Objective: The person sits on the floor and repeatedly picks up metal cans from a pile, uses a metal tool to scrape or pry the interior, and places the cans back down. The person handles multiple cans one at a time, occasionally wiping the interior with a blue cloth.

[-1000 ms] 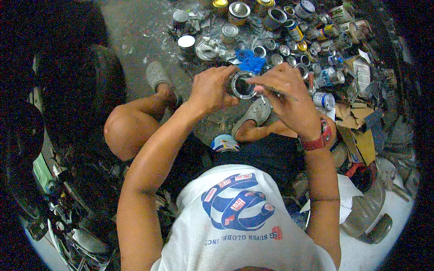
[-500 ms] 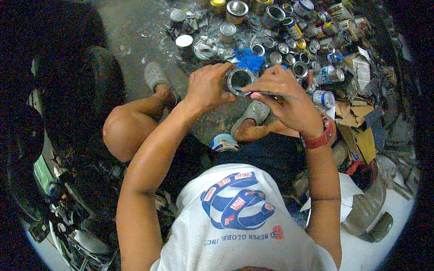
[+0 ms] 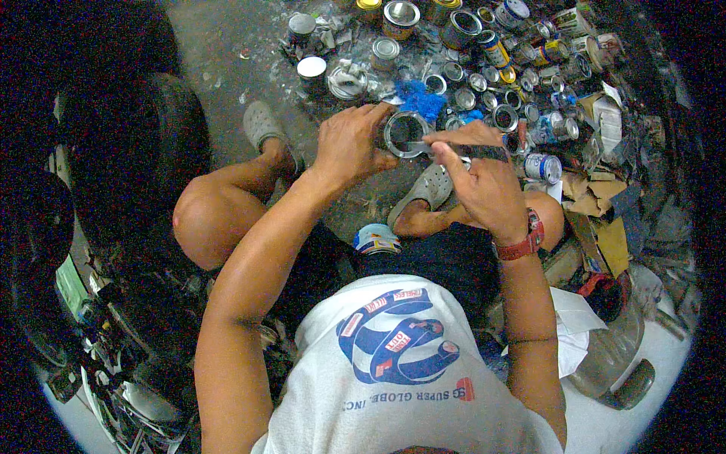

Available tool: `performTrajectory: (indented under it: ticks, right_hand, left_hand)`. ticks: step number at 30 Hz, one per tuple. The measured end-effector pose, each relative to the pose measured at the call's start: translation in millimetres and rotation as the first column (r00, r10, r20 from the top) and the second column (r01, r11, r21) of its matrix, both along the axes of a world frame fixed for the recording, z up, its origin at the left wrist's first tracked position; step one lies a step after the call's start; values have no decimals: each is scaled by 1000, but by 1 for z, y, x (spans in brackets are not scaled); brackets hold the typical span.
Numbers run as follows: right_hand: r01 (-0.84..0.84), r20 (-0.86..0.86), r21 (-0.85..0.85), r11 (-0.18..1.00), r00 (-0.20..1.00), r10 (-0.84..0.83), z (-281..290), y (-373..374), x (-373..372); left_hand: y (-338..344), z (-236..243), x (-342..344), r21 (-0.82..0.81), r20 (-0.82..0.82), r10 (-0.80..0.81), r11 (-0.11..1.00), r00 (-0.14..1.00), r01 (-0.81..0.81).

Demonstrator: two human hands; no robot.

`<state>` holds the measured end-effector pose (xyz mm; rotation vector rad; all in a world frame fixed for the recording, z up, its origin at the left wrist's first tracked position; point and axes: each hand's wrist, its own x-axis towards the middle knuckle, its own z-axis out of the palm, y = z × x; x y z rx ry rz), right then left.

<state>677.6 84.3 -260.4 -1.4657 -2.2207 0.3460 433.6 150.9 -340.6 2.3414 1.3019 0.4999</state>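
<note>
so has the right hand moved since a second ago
Yes. The right hand has dropped toward the person, away from the blue clump on the floor. Its wrist has turned, so the thin tool now lies level across the open can held by the left hand.

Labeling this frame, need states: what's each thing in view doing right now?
left hand: gripping the small tin.
small tin: open, held off the floor.
right hand: holding the thin tool.
thin tool: tip at the tin's rim.
white-lidded can: shut, upright on the floor.
</note>
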Motion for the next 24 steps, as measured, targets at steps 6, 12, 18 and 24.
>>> performTrajectory:
  ticks: [6, 12, 18, 24]
  right_hand:
    - [-17, -248, -105, 994, 969, -9, 4, 6, 3]
    - [-46, -201, -131, 990, 979, 19, 11, 9, 2]
    - [-73, -237, -114, 991, 971, 44, 8, 11, 2]
    - [-75, -252, -84, 994, 966, 51, 9, 15, 1]
  left_hand:
    - [-1, 8, 3, -15, -3, -12, 1000, 1000, 12]
    - [1, 7, 2, -51, 23, -1, 999, 1000, 2]
    - [0, 4, 2, 0, 51, 2, 1000, 999, -2]
    - [1, 2, 1, -24, 52, -13, 1000, 999, 14]
